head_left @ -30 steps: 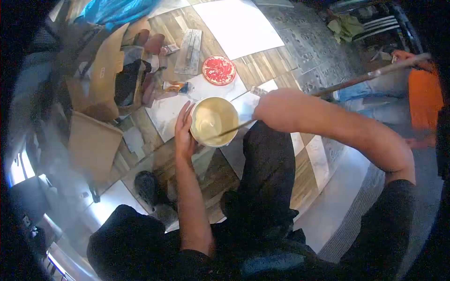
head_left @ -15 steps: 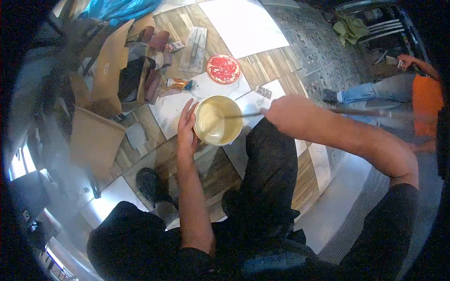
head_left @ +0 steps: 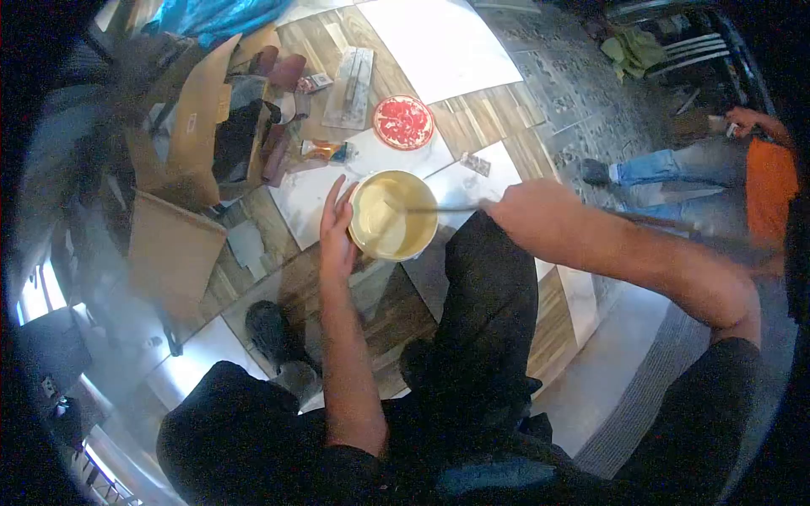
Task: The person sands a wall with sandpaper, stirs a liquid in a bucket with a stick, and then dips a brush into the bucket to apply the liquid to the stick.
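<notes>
"What's the floor (head_left: 482,108) like?"

"Mixed tiles, wood-look and white marbled."

"And the hands?"

"The left hand (head_left: 337,234) is open, fingers extended, cupped against the outer wall of a bucket (head_left: 421,234). The right hand (head_left: 533,214) is clenched around a long stick (head_left: 443,209)."

"So where's the bucket?"

"Between them: touching the left, apart from the right. The stick bridges that gap, its end inside among cream-coloured paste (head_left: 378,218)."

"Beyond it?"

"A red, paste-smeared lid (head_left: 403,123), then a flat plastering trowel (head_left: 348,91), with an open cardboard box (head_left: 196,131) off to the left."

"Farther right?"

"A person in an orange top (head_left: 769,181) and jeans (head_left: 666,167)."
</notes>
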The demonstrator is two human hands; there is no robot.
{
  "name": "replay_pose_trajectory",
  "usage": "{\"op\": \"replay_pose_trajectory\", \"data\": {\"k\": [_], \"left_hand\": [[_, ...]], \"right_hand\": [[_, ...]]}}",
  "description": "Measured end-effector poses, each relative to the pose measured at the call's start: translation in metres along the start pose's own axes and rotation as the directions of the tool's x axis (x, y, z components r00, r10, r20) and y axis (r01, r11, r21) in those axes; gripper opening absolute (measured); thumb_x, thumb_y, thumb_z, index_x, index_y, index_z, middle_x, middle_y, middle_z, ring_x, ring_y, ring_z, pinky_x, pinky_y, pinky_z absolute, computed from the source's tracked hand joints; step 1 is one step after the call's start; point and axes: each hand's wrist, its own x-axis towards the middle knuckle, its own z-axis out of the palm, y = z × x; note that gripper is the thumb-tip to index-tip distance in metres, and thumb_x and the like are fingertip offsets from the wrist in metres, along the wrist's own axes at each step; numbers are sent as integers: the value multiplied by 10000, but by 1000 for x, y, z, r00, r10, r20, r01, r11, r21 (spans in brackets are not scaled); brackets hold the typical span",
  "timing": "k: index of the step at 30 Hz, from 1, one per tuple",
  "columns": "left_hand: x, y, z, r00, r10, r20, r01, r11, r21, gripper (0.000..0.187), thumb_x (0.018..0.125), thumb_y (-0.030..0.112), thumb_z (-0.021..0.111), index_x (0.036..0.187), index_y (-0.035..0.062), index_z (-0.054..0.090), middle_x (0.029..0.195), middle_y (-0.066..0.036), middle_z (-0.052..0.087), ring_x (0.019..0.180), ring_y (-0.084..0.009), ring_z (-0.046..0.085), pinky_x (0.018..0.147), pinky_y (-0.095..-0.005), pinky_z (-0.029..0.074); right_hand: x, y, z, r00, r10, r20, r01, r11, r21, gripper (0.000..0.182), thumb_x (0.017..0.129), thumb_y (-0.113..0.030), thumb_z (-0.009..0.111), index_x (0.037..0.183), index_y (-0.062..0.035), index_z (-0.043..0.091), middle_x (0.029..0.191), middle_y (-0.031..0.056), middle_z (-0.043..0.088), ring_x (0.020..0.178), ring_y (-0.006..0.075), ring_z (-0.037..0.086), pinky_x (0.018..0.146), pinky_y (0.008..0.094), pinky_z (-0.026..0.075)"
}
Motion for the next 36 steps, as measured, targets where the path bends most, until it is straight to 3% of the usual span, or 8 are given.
{"op": "replay_pose_trajectory", "data": {"k": [8, 11, 16, 20, 25, 29, 34, 36], "left_hand": [[-2, -1, -1, 1000, 1, -10, -2, 1000, -26, 509, 967, 86, 461, 1449, 63, 297, 1407, -197, 410, 1269, -263, 453, 1067, -366, 383], [-1, -7, -4, 1000, 6, -1, -6, 999, -36, 509, 968, 88, 459, 1448, 59, 295, 1408, -197, 409, 1270, -266, 452, 1067, -368, 384], [-5, 1, 4, 1000, 0, -2, 0, 1000, -24, 514, 968, 91, 453, 1446, 30, 275, 1424, -203, 403, 1280, -272, 445, 1069, -366, 382], [-1, -5, -4, 999, 34, 32, -33, 999, -8, 510, 969, 84, 439, 1446, 25, 268, 1427, -206, 402, 1285, -274, 442, 1071, -369, 379], [-3, 0, 1, 1000, -4, 25, 7, 995, -97, 504, 967, 71, 431, 1443, 26, 272, 1431, -205, 396, 1286, -276, 440, 1075, -374, 374], [-4, -1, 0, 1000, 8, 14, -6, 997, -73, 502, 969, 77, 435, 1442, 28, 274, 1430, -204, 396, 1283, -276, 442, 1075, -376, 373], [-3, -5, -5, 999, 16, 30, -15, 999, -37, 490, 979, 91, 441, 1438, 34, 282, 1425, -194, 404, 1277, -263, 446, 1065, -358, 383], [-4, -2, -2, 1000, 16, 23, -15, 1000, -28, 483, 981, 87, 437, 1437, 37, 287, 1429, -189, 401, 1273, -256, 448, 1061, -350, 386]], "right_hand": [[-2, -4, 4, 994, 107, 30, -107, 994, 9, 294, 880, -94, 490, 1148, -106, 609, 776, 153, 641, 763, 331, 667, 651, 453, 538], [-4, -5, 9, 995, -70, 70, 65, 996, 68, 304, 867, -86, 501, 1155, -86, 599, 780, 147, 646, 775, 335, 663, 647, 445, 538], [11, -7, 8, 994, 86, -68, -80, 994, 78, 260, 861, -92, 507, 1094, -77, 621, 792, 161, 650, 786, 330, 661, 683, 459, 534], [9, -4, 16, 992, 118, 44, -120, 992, 32, 242, 847, -75, 508, 1047, -80, 645, 810, 176, 653, 790, 345, 656, 710, 464, 531], [7, 7, 8, 981, -80, 179, 28, 960, 278, 277, 807, -29, 545, 1054, -79, 661, 886, 212, 648, 809, 397, 632, 725, 465, 506], [-3, 28, 18, 993, -99, 58, 59, 872, 485, 346, 826, -37, 550, 1156, -98, 636, 928, 229, 638, 823, 402, 622, 737, 457, 484], [-47, 51, 21, 996, 92, 7, -79, 809, 582, 295, 910, -161, 536, 1186, -145, 639, 1056, 182, 635, 1009, 347, 591, 916, 421, 445], [-67, 54, 10, 993, 118, 10, -104, 827, 552, 314, 901, -125, 542, 1203, -131, 628, 1052, 185, 641, 981, 347, 598, 886, 419, 443]]}}
